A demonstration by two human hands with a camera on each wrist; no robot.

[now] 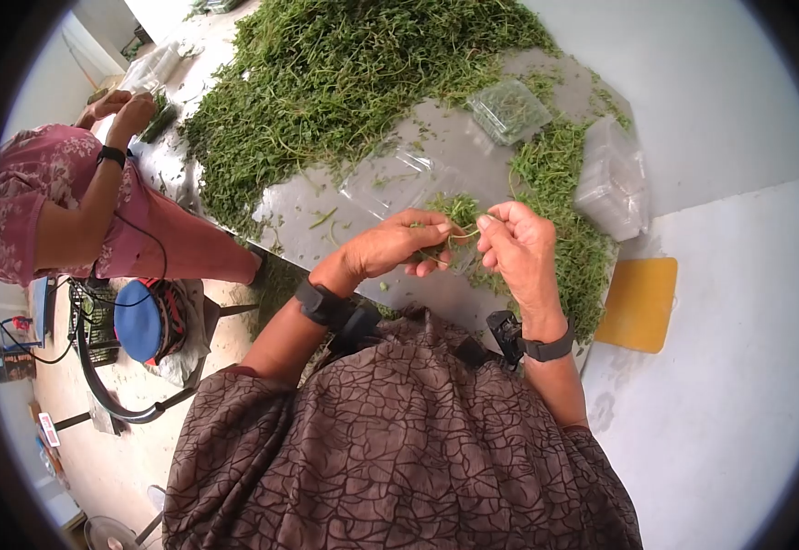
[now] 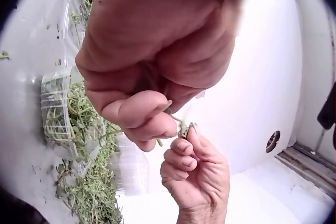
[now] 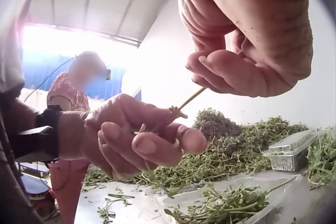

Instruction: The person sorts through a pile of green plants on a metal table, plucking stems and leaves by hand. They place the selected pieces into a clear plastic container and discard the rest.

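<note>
My left hand [image 1: 397, 244] holds some green stems between its thumb and curled fingers, over the front of the table. Facing it, my right hand [image 1: 520, 247] pinches one end of a thin green stem [image 3: 192, 98] between thumb and forefinger. That stem stretches taut-looking between the two hands in the right wrist view. Just beneath the hands, loose leafy greens [image 3: 226, 205] lie in a clear plastic box [image 1: 385, 188]. In the left wrist view, my left palm hides most of what its fingers grip.
A big heap of greens [image 1: 326, 82] covers the far table, with more along the right edge. A filled clear box [image 1: 509, 110] and a stack of clear boxes [image 1: 612, 179] stand right. Another person [image 1: 69, 202] works at the left, near a blue-topped stool [image 1: 138, 321].
</note>
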